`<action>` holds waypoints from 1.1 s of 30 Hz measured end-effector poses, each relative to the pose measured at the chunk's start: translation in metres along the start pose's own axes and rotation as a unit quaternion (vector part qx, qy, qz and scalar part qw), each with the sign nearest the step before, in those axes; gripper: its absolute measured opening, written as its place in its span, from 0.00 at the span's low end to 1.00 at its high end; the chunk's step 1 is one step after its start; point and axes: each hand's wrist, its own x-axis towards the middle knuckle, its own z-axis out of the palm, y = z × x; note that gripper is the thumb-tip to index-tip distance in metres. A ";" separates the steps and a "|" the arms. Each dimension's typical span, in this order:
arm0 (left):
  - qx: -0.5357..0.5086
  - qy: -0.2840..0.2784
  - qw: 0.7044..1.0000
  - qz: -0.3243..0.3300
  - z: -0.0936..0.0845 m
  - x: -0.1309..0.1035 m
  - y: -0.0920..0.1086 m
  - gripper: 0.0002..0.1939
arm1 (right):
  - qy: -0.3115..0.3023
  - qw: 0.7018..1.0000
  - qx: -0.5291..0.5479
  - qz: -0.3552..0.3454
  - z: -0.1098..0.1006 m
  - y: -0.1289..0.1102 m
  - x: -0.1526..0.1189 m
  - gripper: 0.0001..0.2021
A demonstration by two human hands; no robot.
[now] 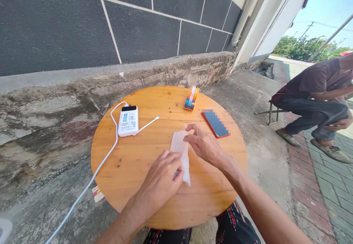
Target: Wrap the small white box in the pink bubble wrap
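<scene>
**Thin white sheet worked at its far end**

In the head view, a thin, crinkled white sheet (178, 140) is laid lengthwise near the middle of the round wooden table (129, 174), its lower end pointing to the near edge. Its lower part is covered by the left hand (165, 170), fingers curled; whether anything is gripped cannot be told. The right hand (205, 144) is narrowed at the far end, thumb and forefinger slightly apart; a firm pinch cannot be confirmed. Light, flat pressure would seem best kept below, with the flimsy edge lifted gently, since it could tear or crease. Toward the far edge, a glossy orange tape dispenser (192, 99) is seen; toward the right edge, a flat, red-rimmed smartphone (216, 124); toward the left edge, a blocky white power bank (128, 122) with a smooth white cable (106, 158).
</scene>
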 end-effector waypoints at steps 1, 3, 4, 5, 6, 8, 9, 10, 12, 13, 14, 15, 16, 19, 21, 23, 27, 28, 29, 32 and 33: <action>-0.005 -0.005 1.000 -0.001 0.000 0.000 0.000 0.08 | -0.008 1.000 -0.004 0.000 0.000 -0.001 0.003 0.13; -0.009 -0.012 1.000 -0.005 -0.001 0.001 0.000 0.09 | -0.027 1.000 -0.014 -0.004 0.001 -0.002 0.008 0.13; -0.008 -0.016 1.000 -0.008 -0.001 0.001 0.001 0.09 | -0.038 0.999 -0.020 -0.008 0.003 -0.002 0.011 0.13; -0.007 -0.018 1.000 -0.010 0.000 0.001 0.001 0.09 | -0.051 0.998 -0.026 -0.013 0.005 -0.002 0.014 0.12; -0.006 -0.018 1.000 -0.014 0.000 0.000 0.001 0.09 | -0.065 0.997 -0.031 -0.018 0.007 -0.003 0.017 0.12; -0.007 -0.012 1.000 -0.019 0.001 -0.001 0.001 0.09 | -0.092 0.995 -0.039 -0.026 0.012 -0.003 0.021 0.12; -0.009 -0.006 1.000 -0.020 0.002 -0.002 0.000 0.08 | -0.104 0.993 -0.042 -0.028 0.014 -0.003 0.023 0.11; -0.010 0.000 1.000 -0.018 0.002 -0.003 0.000 0.08 | -0.114 0.992 -0.044 -0.028 0.017 -0.003 0.024 0.11; -0.007 0.006 1.000 -0.010 0.003 -0.003 -0.001 0.08 | -0.126 0.991 -0.045 -0.027 0.021 -0.004 0.026 0.10; -0.004 0.006 1.000 -0.005 0.003 -0.003 -0.001 0.08 | -0.131 0.990 -0.045 -0.027 0.022 -0.004 0.027 0.11; -0.002 0.000 1.000 -0.002 0.002 -0.003 0.000 0.08 | -0.136 0.989 -0.044 -0.026 0.023 -0.005 0.027 0.11; -0.002 -0.008 1.000 -0.002 0.001 -0.002 0.000 0.08 | -0.142 0.989 -0.041 -0.024 0.023 -0.005 0.027 0.12; -0.002 -0.017 1.000 -0.004 0.000 -0.002 0.001 0.09 | -0.148 0.988 -0.036 -0.021 0.022 -0.006 0.027 0.13; -0.011 -0.034 0.999 -0.018 -0.003 -0.001 0.002 0.09 | -0.138 0.990 -0.006 0.005 0.018 -0.006 0.022 0.19; -0.020 -0.033 0.999 -0.023 -0.003 0.000 0.003 0.08 | -0.102 0.994 0.030 0.025 0.015 -0.004 0.015 0.20; -0.028 -0.032 0.999 -0.025 -0.002 -0.001 0.003 0.08 | -0.068 0.995 0.067 0.038 0.012 -0.004 0.008 0.18; -0.034 -0.026 0.999 -0.025 0.000 0.000 0.002 0.09 | -0.078 0.993 0.079 0.043 0.014 -0.007 -0.001 0.14; -0.033 -0.025 0.999 -0.026 0.001 0.000 0.001 0.09 | -0.091 0.992 0.072 0.043 0.016 -0.008 -0.001 0.13; -0.033 -0.024 0.999 -0.027 0.001 0.000 0.001 0.09 | -0.104 0.992 0.065 0.043 0.018 -0.010 0.000 0.13; -0.034 -0.025 0.999 -0.029 0.001 0.000 0.001 0.09 | -0.116 0.991 0.055 0.039 0.022 -0.012 0.001 0.12; -0.035 -0.025 0.999 -0.030 0.001 0.000 0.000 0.09 | -0.109 0.992 0.057 0.038 0.022 -0.012 0.000 0.12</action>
